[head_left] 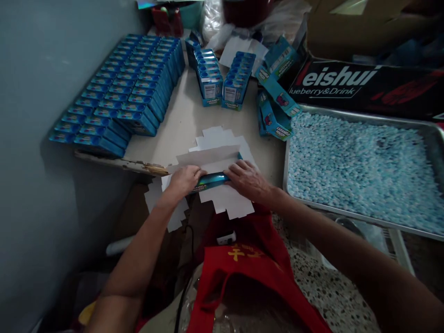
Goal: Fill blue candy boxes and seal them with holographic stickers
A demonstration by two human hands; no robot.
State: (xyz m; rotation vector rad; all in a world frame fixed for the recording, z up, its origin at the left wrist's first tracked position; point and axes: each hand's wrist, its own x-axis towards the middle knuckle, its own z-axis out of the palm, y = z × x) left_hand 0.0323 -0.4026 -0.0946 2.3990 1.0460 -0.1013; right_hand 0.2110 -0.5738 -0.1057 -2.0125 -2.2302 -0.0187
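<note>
A flat white carton blank (222,152) with a glossy blue printed face lies at the table's near edge. My left hand (185,179) is closed on the left end of the blue folded strip (211,181). My right hand (248,179) rests on the strip's right end, fingers pressed flat and close together on it. More white blanks (229,208) lie stacked beneath, hanging over the edge.
Rows of finished blue boxes (121,92) fill the table's left. Two short rows (222,78) stand at the back, with loose boxes (275,106) beside them. A metal tray (430,132) of pale blue candies sits at right, behind it a black drink carton (364,83). A red apron (249,268) lies below.
</note>
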